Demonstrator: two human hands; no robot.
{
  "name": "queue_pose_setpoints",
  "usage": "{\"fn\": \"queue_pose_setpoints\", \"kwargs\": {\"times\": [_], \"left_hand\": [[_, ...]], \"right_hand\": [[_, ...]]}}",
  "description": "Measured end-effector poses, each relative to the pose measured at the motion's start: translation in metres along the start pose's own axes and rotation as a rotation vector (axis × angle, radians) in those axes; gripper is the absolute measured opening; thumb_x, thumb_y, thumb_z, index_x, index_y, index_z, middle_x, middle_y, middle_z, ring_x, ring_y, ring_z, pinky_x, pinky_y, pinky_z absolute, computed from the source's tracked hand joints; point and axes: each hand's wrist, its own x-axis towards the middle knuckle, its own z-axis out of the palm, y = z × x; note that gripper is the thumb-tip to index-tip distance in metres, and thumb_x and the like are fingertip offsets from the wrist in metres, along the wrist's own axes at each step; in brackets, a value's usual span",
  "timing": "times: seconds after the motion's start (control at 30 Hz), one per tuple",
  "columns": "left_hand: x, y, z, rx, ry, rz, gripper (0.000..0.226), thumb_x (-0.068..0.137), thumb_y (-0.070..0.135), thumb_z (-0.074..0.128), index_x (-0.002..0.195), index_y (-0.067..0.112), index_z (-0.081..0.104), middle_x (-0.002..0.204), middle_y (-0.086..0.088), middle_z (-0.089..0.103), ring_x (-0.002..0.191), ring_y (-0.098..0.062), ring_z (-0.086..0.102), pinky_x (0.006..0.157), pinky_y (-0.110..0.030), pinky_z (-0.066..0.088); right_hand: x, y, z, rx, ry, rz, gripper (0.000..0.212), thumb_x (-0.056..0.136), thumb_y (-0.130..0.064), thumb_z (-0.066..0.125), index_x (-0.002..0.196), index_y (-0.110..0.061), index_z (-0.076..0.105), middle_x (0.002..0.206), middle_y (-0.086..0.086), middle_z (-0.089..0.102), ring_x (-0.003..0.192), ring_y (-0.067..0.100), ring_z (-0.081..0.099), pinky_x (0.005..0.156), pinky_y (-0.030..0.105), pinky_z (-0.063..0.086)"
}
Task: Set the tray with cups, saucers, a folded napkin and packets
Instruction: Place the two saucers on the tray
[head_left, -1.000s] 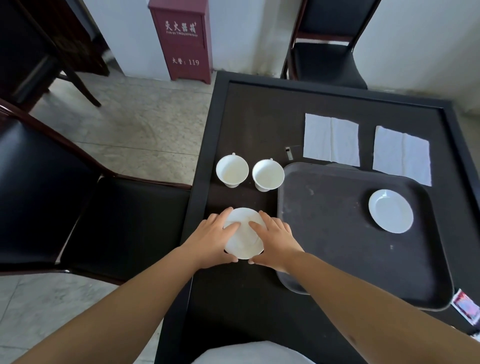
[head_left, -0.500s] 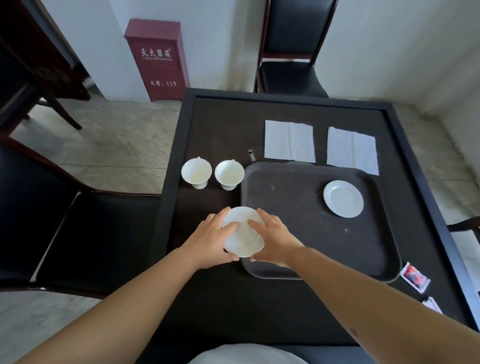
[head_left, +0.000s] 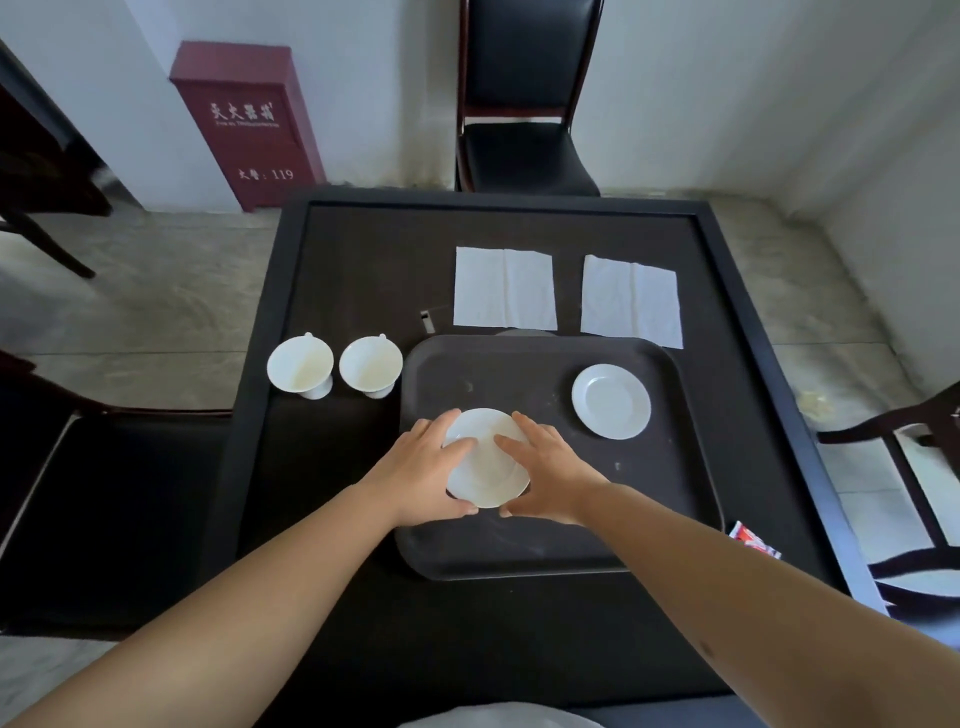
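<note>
A dark tray (head_left: 675, 493) lies on the black table (head_left: 363, 260). My left hand (head_left: 415, 470) and my right hand (head_left: 545, 475) both grip a white saucer (head_left: 485, 475) over the tray's left half. A second white saucer (head_left: 611, 400) rests on the tray's right part. Two white cups (head_left: 300, 365) (head_left: 371, 364) stand upright on the table just left of the tray. Beyond the tray lie two flat white napkins (head_left: 505, 288) (head_left: 630, 300). A red and white packet (head_left: 754, 540) lies by the tray's right near corner.
A small dark object (head_left: 427, 320) lies left of the napkins. Black chairs stand at the far side (head_left: 519, 156), at the left (head_left: 104, 493) and at the right (head_left: 904, 467). A red cabinet (head_left: 249, 119) stands against the wall.
Both hands have carried the saucer to the right, from the table's left part to above the tray. The view has shifted to the right as well.
</note>
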Motion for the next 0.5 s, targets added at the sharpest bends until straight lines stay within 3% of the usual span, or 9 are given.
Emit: {"fn": "queue_pose_setpoints", "kwargs": {"times": [0.33, 0.5], "left_hand": [[0.066, -0.011, 0.005, 0.049, -0.001, -0.029, 0.079, 0.075, 0.061, 0.066, 0.139, 0.024, 0.039, 0.158, -0.008, 0.008, 0.127, -0.032, 0.029, 0.102, -0.047, 0.037], [0.088, -0.029, 0.012, 0.044, -0.022, -0.049, 0.08, 0.076, 0.058, 0.069, 0.141, 0.023, 0.039, 0.159, -0.01, 0.008, 0.128, -0.034, 0.029, 0.102, -0.048, 0.036]], "right_hand": [[0.052, 0.045, -0.016, -0.007, 0.031, -0.005, 0.095, 0.073, -0.052, 0.075, 0.15, -0.034, 0.022, 0.16, -0.01, -0.003, 0.142, 0.017, 0.001, 0.112, 0.043, 0.026], [0.081, 0.052, -0.015, -0.027, 0.019, -0.007, 0.093, 0.075, -0.051, 0.075, 0.15, -0.034, 0.021, 0.159, -0.008, -0.003, 0.143, 0.025, 0.006, 0.112, 0.044, 0.028]]}}
